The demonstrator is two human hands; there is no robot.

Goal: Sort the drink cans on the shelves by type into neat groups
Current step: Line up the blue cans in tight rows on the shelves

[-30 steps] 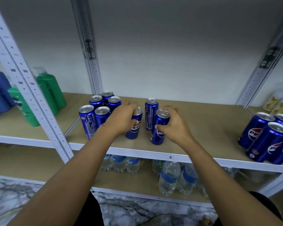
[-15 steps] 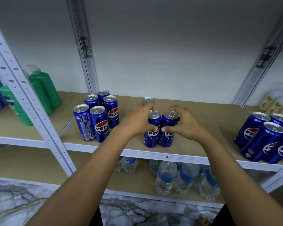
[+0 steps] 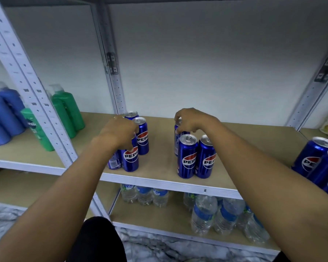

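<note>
Fingers of the right hand point(image 3: 192, 120) pinch a rear Pepsi can point(image 3: 178, 129); left hand point(image 3: 119, 131) grips another can point(image 3: 130, 159).

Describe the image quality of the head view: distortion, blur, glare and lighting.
Head view: wide-angle distortion bends the shelf uprights and leans the Pepsi cans at the right edge outward; the green bottles at the left look soft; the two front cans are sharp, with mild sheen on their sides; lighting is even and cool, shadows faint; the right hand hides the top of the can behind.
</note>
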